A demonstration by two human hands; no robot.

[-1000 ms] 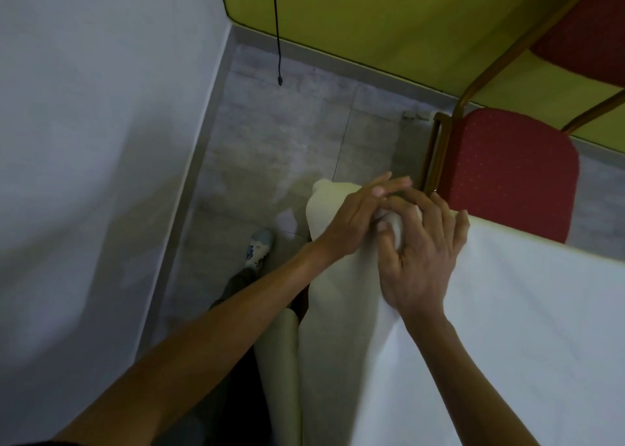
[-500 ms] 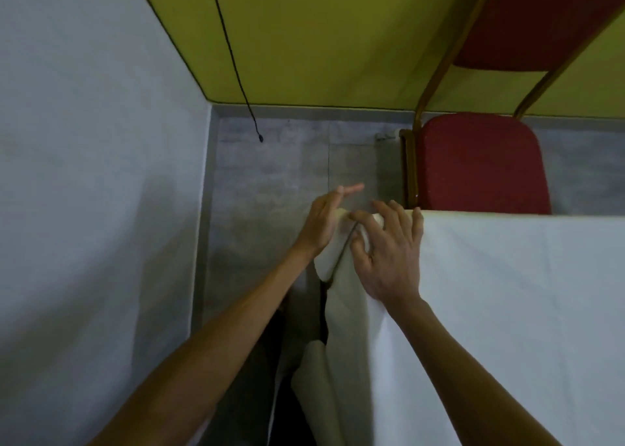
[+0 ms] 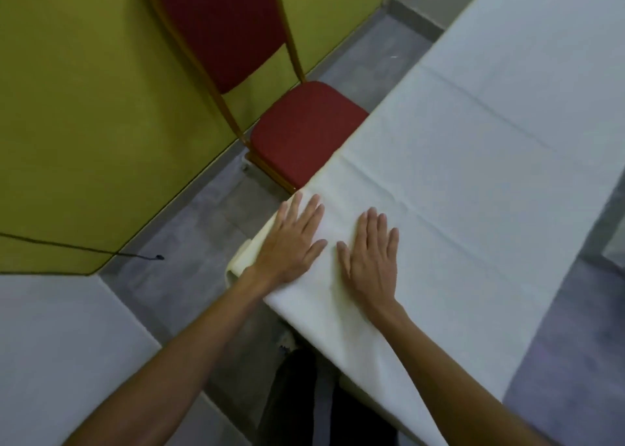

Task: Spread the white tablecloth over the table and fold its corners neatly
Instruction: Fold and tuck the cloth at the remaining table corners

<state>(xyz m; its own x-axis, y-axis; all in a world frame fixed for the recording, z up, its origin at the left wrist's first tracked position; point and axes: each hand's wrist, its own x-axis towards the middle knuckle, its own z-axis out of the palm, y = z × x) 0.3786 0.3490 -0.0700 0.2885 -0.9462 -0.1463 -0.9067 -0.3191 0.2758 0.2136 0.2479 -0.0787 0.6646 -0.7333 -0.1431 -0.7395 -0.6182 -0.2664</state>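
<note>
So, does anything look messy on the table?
A little. Beside the left hand, a cream flap of the white tablecloth sticks out past the corner instead of lying tucked. Fold creases also cross the cloth ahead of the right hand. Nothing spilled or torn.

White tablecloth [image 3: 473, 181] spread out flat and long.
Smooth, with faint crease lines across it; its edges hang over the sides, and the near corner [image 3: 241, 259] is bunched in a thick cream fold.

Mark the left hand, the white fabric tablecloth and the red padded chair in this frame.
left hand [image 3: 290, 244]: head view, back of the hand.
white fabric tablecloth [image 3: 473, 181]: head view, bare top surface.
red padded chair [image 3: 304, 127]: head view, seat cushion.
</note>
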